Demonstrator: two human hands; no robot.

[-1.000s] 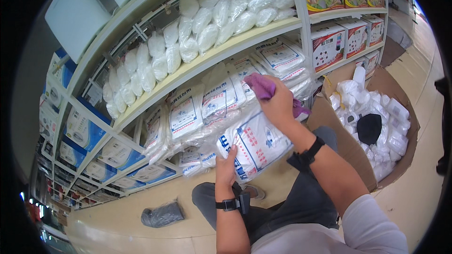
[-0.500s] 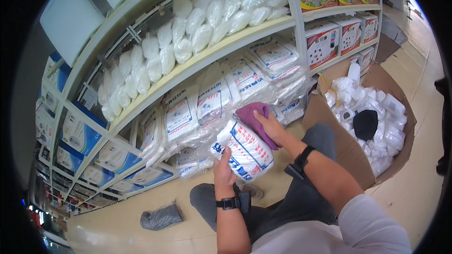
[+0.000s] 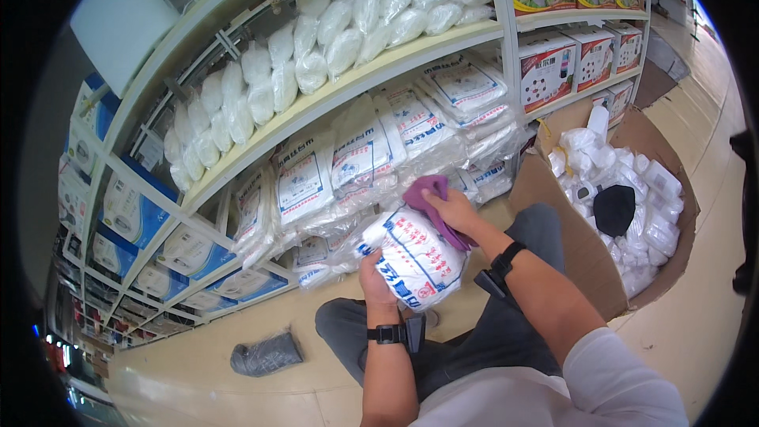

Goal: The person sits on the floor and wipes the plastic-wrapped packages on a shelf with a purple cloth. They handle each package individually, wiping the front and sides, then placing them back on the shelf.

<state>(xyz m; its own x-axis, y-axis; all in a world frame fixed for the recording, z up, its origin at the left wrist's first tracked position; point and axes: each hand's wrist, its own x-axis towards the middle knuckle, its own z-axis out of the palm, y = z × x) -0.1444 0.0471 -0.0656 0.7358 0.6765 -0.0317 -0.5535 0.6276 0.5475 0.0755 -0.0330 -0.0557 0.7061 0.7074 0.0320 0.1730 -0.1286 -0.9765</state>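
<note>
In front of me is a white plastic package (image 3: 419,259) with blue and red print. My left hand (image 3: 377,278) grips it at its left lower side, thumb on top and the other fingers hidden beneath. A purple cloth (image 3: 427,194) is bunched in my right hand (image 3: 452,209), which presses it on the package's upper right edge. Part of the cloth hangs down along the package's right side. Just behind, similar flat packages (image 3: 360,150) in clear plastic lie stacked on the lower shelf.
White wrapped bundles (image 3: 344,51) fill the shelf above (image 3: 371,71). An open cardboard box (image 3: 553,213) at the right holds white plastic containers and a black cloth-like item (image 3: 614,210). Printed boxes (image 3: 547,71) stand on the right shelves. A dark wrapped roll (image 3: 267,354) lies on the floor.
The package has turned a little and its printed face shows more fully. My right hand and the cloth have shifted slightly along its upper edge.
</note>
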